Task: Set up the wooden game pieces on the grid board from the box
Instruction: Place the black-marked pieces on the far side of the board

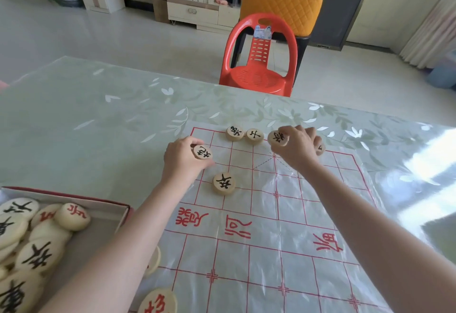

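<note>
Surface: green leaf-patterned surface [98, 115] bore red-lined grid board [266, 261].
Fingers: my left hand [183, 162] and right hand [296, 147] each pinched round wooden discs [202, 152].
Care: I judged centring on crossings mattered.

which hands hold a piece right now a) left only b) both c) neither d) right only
b: the left hand pinches a piece and the right hand grips a second piece, both at the far end of the board.

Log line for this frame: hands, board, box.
left hand: pinches left piece, far-left corner | right hand: pinches right piece, far row | board: black pieces at far end | box: partly filled
</note>
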